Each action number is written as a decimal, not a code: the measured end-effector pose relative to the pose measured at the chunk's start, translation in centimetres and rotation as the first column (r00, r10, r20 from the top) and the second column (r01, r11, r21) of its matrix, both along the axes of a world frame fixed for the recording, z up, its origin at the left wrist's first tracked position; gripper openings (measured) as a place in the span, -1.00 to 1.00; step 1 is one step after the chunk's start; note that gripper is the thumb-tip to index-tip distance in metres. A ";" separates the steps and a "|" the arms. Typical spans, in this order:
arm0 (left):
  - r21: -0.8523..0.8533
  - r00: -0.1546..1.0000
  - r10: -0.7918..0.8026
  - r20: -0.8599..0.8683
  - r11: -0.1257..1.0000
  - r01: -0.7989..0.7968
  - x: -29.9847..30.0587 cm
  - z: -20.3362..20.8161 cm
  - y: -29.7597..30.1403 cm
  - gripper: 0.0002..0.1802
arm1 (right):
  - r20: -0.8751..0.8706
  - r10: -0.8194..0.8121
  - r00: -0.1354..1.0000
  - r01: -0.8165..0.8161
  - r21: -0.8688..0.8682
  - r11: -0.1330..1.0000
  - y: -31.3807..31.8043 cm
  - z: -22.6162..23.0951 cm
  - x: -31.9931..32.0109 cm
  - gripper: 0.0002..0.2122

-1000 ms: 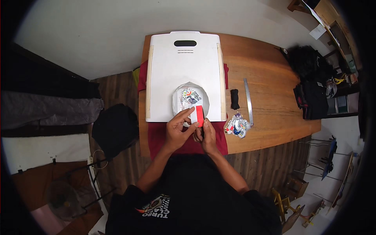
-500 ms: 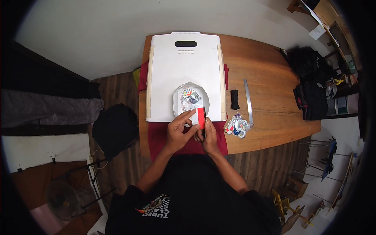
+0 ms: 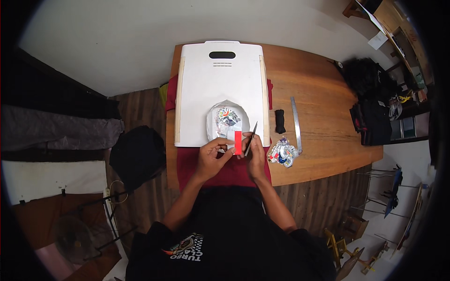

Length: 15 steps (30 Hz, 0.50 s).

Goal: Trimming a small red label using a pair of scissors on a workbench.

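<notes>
My left hand [image 3: 211, 159] pinches a small red-and-white strip [image 3: 238, 140] between thumb and fingers. Its red face points up, just over the near rim of a white many-sided tray [image 3: 210, 121]. A slim pair of scissors [image 3: 253, 131] is in my right hand [image 3: 255, 154], its dark blades pointing away and slightly right, apart from the strip. Inside the tray lie colourful printed sticker pieces [image 3: 227, 114]. The tray rests at the near end of a large white panel [image 3: 199, 93] with a dark handle slot.
Right of the panel, a wooden table [image 3: 314, 79] bears a small black roll [image 3: 280, 122], a metal ruler [image 3: 296, 124] and a heap of cut stickers [image 3: 282, 152]. Dark red cloth [image 3: 192, 164] lies under the panel. Folded black clothes [image 3: 372, 119] sit at the far right; a black-covered object [image 3: 138, 157] stands left.
The scissors have come away from the strip's right edge and tilted rightward with my right hand. The strip stays in my left hand, its red face now more fully visible.
</notes>
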<state>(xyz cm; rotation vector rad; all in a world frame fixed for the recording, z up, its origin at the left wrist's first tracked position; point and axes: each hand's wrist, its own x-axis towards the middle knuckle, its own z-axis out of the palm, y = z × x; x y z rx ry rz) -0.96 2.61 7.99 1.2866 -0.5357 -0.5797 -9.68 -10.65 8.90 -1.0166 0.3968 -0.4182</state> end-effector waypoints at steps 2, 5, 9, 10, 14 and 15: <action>-0.056 0.999 -0.028 -0.043 0.998 0.026 0.2 0.1 -0.1 -0.78 | 0.077 0.052 0.996 -0.060 0.103 0.993 -1.4 -0.5 -0.2 -0.71; 0.001 0.991 -0.125 -0.050 0.992 0.126 0.7 -0.2 0.5 -0.83 | -0.152 0.042 0.988 -0.077 -0.231 0.970 -1.0 -0.5 0.0 -0.79; 0.038 0.998 -0.055 -0.017 0.998 0.055 1.2 0.7 0.2 -0.83 | -0.210 -0.030 0.977 -0.017 -0.218 0.976 -0.2 -0.6 0.3 -0.87; 0.046 0.999 0.006 -0.032 0.999 -0.005 1.3 0.7 0.2 -0.83 | -0.208 -0.028 0.978 -0.018 -0.219 0.976 0.0 -0.5 0.3 -0.87; 0.053 0.983 0.018 -0.180 0.999 -0.009 1.7 0.9 0.1 -0.84 | -0.231 -0.050 0.972 -0.002 -0.217 0.976 0.8 -1.0 0.1 -0.81; 0.052 0.984 0.017 -0.176 0.999 -0.008 1.7 0.9 0.1 -0.84 | -0.225 -0.062 0.972 0.013 -0.210 0.978 1.1 -1.4 0.3 -0.81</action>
